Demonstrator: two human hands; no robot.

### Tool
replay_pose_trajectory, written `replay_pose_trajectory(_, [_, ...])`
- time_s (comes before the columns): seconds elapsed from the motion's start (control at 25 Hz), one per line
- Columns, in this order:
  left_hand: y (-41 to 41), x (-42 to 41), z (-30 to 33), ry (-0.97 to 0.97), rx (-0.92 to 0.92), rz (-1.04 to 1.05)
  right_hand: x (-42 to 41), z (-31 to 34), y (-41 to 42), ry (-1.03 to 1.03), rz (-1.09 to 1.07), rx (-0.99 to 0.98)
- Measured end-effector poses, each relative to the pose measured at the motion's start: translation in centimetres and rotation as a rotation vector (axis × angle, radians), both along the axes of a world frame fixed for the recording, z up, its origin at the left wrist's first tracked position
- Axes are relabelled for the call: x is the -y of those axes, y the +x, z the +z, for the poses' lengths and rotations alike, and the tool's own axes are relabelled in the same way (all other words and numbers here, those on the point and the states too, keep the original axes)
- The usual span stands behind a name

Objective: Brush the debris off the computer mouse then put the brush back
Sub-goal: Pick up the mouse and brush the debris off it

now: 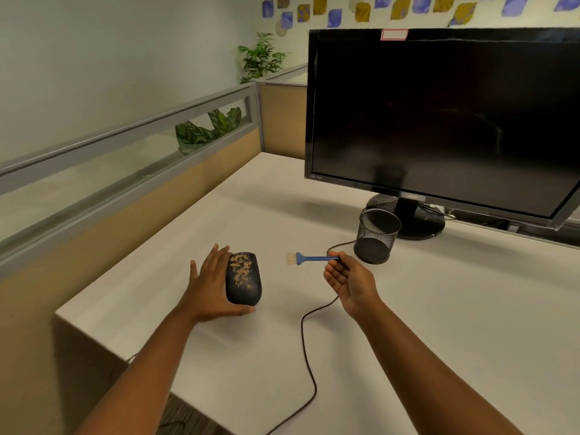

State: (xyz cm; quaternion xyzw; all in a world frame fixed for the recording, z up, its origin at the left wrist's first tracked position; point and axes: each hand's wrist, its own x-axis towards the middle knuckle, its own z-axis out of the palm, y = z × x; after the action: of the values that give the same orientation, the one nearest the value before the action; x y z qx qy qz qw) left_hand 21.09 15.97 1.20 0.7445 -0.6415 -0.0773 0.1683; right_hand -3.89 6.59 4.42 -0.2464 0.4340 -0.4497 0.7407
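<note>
Item: cable (309, 365). Black, looping across the desk (439, 324) between my two forearms and off the near edge. Risk, as I judge it: my right wrist could snag it on the sweep and tug the mouse.

Item: left hand (208, 282). Fingers spread, cupped against the left side of the mouse, thumb curled round its near end. It steadies; it does not lift.

Item: mouse (243, 277). Dark, resting on the desk near the front left corner, its top scattered with tan crumbs. None brushed off yet, by my reading.

Item: right hand (350, 282). Palm up, mostly loose, fingertips pinching only the far end of the brush handle. Risk: so light a pinch may let the brush twist or drop once the bristles press down.

Item: brush (309, 258). Blue handle, pale bristles pointing left toward the mouse, held in the air, well short of touching it. Risk: crumbs swept left land on my steadying hand.

Item: mesh cup (375, 235). Black, just behind my right hand; likely the brush's home.

Item: monitor (439, 114). Dark, farthest back.
</note>
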Motion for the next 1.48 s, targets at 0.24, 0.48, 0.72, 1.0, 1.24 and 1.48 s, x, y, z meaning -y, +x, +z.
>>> replay_pose_trajectory(0.24, [-0.5,-7.1,0.2,0.005,0.010,0.145,-3.1,-0.3,1.1,0.009,0.132,0.028])
replay_pose_trajectory(0.48, [-1.1,-14.3,-0.6,-0.018,0.012,0.318,-7.2,-1.2,3.3,0.025,0.293,0.030])
replay_pose_trajectory(0.72, [-1.9,-20.5,-2.0,-0.017,0.019,0.491,-11.3,-1.5,6.0,-0.021,0.472,-0.021])
replay_pose_trajectory(1.0, [-1.3,-25.5,-2.8,0.042,0.089,0.682,-16.0,-1.5,9.3,-0.294,0.715,-0.084])
replay_pose_trajectory(1.24, [0.4,-27.9,-2.8,0.066,0.085,0.759,-19.7,-2.3,12.2,-0.462,0.783,-0.092])
replay_pose_trajectory(1.48, [2.4,-29.6,-3.2,0.060,0.064,0.777,-22.1,-3.5,14.7,-0.596,0.777,-0.158])
